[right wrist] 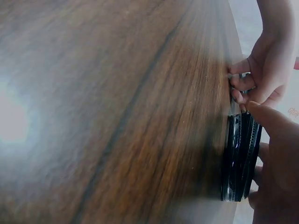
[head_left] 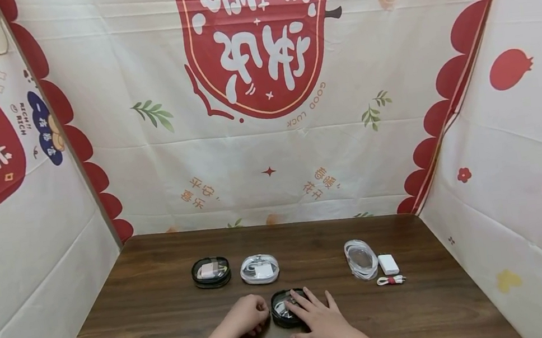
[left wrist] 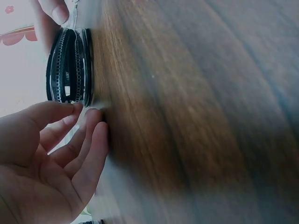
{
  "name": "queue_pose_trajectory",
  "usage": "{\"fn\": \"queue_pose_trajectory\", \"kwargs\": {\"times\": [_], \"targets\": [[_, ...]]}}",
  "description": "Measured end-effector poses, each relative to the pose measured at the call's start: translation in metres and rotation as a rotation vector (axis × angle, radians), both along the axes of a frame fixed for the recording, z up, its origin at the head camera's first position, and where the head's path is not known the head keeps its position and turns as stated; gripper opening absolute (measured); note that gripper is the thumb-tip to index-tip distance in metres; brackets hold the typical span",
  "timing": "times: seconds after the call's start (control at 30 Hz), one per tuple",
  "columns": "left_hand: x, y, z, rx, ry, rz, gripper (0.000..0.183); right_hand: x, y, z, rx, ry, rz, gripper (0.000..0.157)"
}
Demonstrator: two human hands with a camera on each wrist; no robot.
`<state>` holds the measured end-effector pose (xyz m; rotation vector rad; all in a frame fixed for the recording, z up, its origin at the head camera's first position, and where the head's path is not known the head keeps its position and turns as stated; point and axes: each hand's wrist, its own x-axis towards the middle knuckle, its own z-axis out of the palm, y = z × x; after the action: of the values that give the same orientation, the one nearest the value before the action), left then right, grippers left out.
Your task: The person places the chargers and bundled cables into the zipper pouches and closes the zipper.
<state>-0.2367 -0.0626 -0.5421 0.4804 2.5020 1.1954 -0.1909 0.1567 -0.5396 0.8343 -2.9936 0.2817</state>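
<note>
In the head view a black-edged zippered case [head_left: 280, 321] with a see-through top lies flat near the middle of the table; a white item shows inside. My left hand [head_left: 247, 315] is at its left end, fingers bent. The left wrist view has the thumb and forefinger of that hand [left wrist: 51, 154] pinching the rim of the case [left wrist: 70, 70], beside the zipper teeth. My right hand [head_left: 322, 320] rests over the top of the case with fingers spread and mostly straight, covering its right part. In the right wrist view its fingers reach across the case [right wrist: 242, 158].
Behind stand another black-edged case [head_left: 213, 283] and a white-edged case [head_left: 261, 278], each with something white inside. To the right are a clear, white-edged case [head_left: 361, 259], a white charger block [head_left: 388, 264] and a white cable [head_left: 390, 280] with a red tie. Printed cloth walls [head_left: 269, 152] surround the wooden table [head_left: 157, 318].
</note>
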Motion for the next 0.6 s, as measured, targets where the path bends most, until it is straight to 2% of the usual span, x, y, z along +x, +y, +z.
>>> {"fn": "queue_pose_trajectory", "kwargs": {"times": [0.2,0.27,0.43,0.5,0.6], "targets": [[-0.007,0.005,0.0,0.021,0.007,0.028,0.011,-0.011,0.006,-0.001,-0.03,0.085,0.084,0.062],[-0.009,0.007,0.0,0.022,0.019,0.035,0.012,-0.016,0.007,0.0,-0.045,0.064,0.134,0.061],[-0.012,0.008,-0.001,0.01,0.054,0.022,0.016,-0.025,0.009,-0.001,-0.017,-0.066,0.208,0.067],[-0.011,0.009,-0.002,0.025,0.042,0.015,0.016,-0.026,0.01,-0.002,0.004,-0.089,0.214,0.07],[-0.01,0.009,-0.002,0.086,-0.025,-0.001,0.015,-0.025,0.01,-0.003,0.019,-0.091,0.212,0.071]]}}
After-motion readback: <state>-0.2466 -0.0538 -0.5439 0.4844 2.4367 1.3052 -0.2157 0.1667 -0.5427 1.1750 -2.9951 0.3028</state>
